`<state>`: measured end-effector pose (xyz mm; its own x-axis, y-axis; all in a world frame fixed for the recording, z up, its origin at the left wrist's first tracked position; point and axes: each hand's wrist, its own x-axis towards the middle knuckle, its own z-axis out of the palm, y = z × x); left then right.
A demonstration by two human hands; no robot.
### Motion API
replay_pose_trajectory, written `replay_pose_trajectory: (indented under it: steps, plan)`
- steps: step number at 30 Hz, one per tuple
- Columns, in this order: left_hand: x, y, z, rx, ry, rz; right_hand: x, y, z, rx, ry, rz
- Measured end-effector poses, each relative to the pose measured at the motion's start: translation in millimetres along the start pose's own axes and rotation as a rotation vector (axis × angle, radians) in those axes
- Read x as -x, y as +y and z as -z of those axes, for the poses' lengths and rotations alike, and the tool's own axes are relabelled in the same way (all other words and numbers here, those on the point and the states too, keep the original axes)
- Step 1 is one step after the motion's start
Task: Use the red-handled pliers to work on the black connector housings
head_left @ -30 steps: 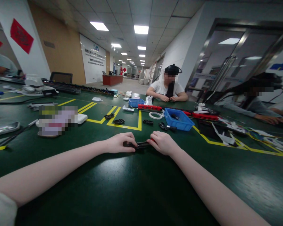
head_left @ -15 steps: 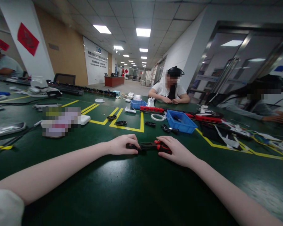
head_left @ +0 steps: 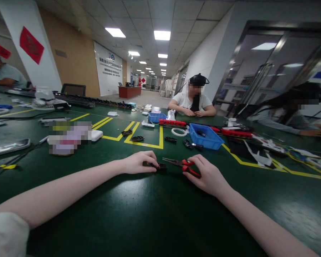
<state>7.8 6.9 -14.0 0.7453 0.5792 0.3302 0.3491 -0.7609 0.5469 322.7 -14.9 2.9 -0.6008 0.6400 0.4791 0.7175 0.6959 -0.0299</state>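
Observation:
My left hand (head_left: pixel 141 162) is closed around a small black part (head_left: pixel 162 166), whose right end sticks out past the fingertips; its exact kind is too dark to tell. Red-handled needle-nose pliers (head_left: pixel 186 164) are in my right hand (head_left: pixel 204 175), with the fingers wrapped about the grips. The jaws of the pliers point left, just above and to the right of the black part, and look apart from it. Both hands are low over the dark green table (head_left: pixel 139 214).
Several similar black parts (head_left: pixel 138 138) lie beyond my hands, beside yellow tape lines. A blue bin (head_left: pixel 205 137) holds black pieces, near a white tape ring (head_left: pixel 179 132) and a red strip (head_left: pixel 172 122). A phone (head_left: pixel 9 147) lies left. A co-worker (head_left: pixel 194 100) sits opposite.
My right hand has moved slightly right and the pliers have drawn back from the black part, their jaws now tilted up to the left. My left hand has hardly moved.

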Motion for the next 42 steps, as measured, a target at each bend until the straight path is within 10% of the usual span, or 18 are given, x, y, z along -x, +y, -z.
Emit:
replay_pose_trajectory:
  steps: [42]
  plan:
    - [2,6,1.9,0.002,-0.026,-0.023,-1,-15,3,-0.141,-0.085,0.039]
